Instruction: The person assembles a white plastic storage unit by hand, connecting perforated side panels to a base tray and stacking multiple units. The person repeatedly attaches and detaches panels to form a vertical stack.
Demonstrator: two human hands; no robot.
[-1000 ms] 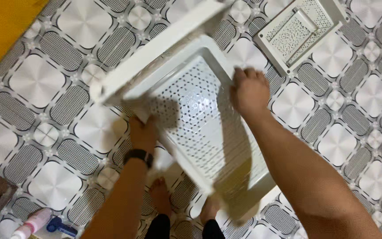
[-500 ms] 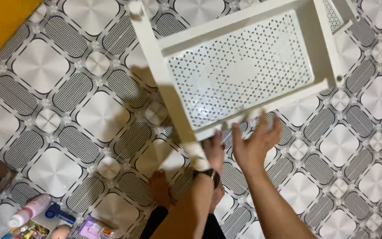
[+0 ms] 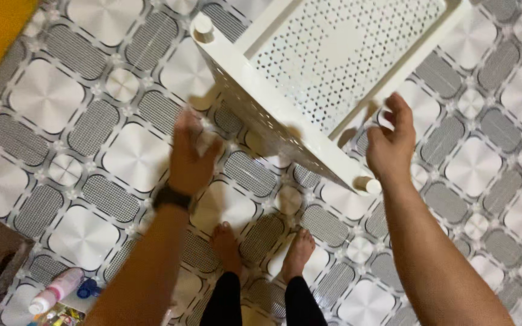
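Two hands at one tilted white perforated rack. Right hand with loosely curled fingers, touching or just off near long rail, grip unclear. Left hand open, empty, just left of corner post. Long axis up-right, away from body, over patterned floor. Right hand nearer.

Warm, even indoor light from above leaves soft glare on the glossy floor tiles. The left hand is smeared by motion blur, and the white perforated shelf casts a dim shadow beneath its near edge.
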